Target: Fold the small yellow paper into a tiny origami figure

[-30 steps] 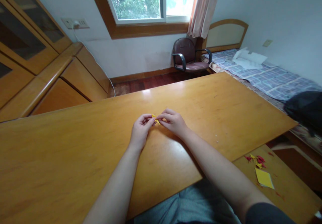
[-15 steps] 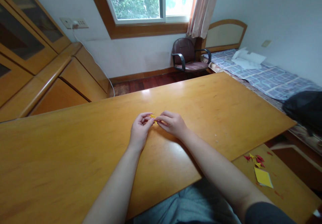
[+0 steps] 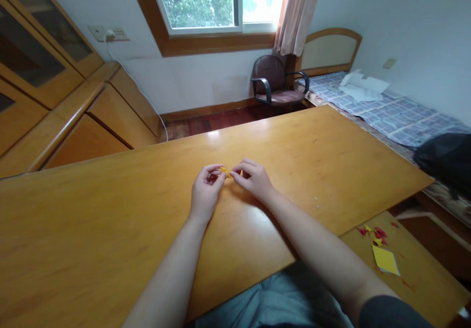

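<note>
Above the middle of the table, a small yellow origami paper piece (image 3: 225, 172) shows between my two hands. My left hand (image 3: 206, 185) pinches its left side between thumb and fingers. On the other side, the thumb and curled fingers of my right hand (image 3: 253, 177) close on its right end. A bit of yellow also shows within the right fingers. Its exact folded shape is too small to make out, and the fingers cover part of it.
The wooden table (image 3: 110, 220) spreads around my arms. On a lower board (image 3: 423, 279) at right lie several small red and yellow folded papers (image 3: 379, 233) and a stack of yellow paper squares (image 3: 385, 260). Beyond stand a chair (image 3: 270, 80) and a bed (image 3: 401, 117) with a black bag (image 3: 445, 161).
My right hand has shifted slightly up and its fingers have bent more, with thumb and fingertips changing position on the yellow paper. My left hand has barely moved.
</note>
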`<state>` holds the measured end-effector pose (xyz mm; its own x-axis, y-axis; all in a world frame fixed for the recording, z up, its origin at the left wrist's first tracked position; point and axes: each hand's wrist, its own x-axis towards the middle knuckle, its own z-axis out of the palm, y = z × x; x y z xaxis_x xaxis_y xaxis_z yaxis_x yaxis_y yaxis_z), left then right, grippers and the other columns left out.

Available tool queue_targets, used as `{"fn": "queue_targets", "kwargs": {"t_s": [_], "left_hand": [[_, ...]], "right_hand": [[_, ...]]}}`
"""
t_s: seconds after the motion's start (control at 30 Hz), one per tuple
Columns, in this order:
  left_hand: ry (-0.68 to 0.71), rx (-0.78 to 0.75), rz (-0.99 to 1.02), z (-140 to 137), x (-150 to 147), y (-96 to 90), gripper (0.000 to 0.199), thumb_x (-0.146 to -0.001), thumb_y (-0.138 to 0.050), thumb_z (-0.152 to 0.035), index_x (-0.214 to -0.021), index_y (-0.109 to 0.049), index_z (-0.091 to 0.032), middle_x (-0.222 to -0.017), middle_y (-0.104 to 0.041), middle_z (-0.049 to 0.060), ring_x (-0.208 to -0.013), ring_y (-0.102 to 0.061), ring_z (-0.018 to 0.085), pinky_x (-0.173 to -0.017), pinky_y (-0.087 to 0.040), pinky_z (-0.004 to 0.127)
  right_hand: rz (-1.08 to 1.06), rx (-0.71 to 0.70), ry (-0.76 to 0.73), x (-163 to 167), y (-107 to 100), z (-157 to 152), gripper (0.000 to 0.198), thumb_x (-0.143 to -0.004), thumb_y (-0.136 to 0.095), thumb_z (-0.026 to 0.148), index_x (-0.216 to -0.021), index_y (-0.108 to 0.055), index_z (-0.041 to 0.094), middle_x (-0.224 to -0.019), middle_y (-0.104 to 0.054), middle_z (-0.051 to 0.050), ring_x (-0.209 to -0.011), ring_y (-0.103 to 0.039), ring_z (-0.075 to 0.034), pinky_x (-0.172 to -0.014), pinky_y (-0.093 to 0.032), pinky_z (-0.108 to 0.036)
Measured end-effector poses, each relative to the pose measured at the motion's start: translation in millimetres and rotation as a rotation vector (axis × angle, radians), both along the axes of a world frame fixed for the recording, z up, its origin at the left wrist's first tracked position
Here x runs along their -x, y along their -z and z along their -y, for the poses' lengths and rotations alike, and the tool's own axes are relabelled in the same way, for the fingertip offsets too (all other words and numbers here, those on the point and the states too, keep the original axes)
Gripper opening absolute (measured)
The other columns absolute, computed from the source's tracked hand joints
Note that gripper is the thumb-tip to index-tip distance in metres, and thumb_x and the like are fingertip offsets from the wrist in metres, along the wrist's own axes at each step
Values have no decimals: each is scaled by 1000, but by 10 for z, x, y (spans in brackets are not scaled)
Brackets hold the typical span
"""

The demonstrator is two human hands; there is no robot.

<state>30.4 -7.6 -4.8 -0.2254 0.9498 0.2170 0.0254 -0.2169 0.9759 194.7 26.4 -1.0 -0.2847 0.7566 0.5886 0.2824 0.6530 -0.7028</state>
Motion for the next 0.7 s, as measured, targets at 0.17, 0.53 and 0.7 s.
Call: {"fn": "queue_targets", "kwargs": {"t_s": [0.17,0.53,0.7], "left_hand": [[-36,14,-27,4,-2,-2,26,-75,-76,-29,-97,-67,-18,-80,-63,-1,-76,-61,12,-76,-49,24],[-15,32,89,-23,2,18,29,-76,-75,-28,-100,-64,-17,-74,-63,-2,-73,-62,12,-79,-49,26],[-7,17,16,-7,-7,17,29,-77,-75,-30,-101,-64,-17,-76,-63,-2,-74,-61,12,-78,-49,25]], "right_hand": [[-14,70,7,-10,12,-29,7,-86,-63,19,-81,-68,18,-75,-60,1,-60,-50,-9,-57,-41,-22],[47,28,-104,-5,59,-21,11,-88,-62,21,-94,-72,21,-86,-61,-2,-61,-49,-9,-58,-43,-22],[65,6,-93,-13,53,-20,10,-89,-63,23,-93,-72,21,-85,-62,-3,-64,-51,-10,-59,-44,-22]]}}
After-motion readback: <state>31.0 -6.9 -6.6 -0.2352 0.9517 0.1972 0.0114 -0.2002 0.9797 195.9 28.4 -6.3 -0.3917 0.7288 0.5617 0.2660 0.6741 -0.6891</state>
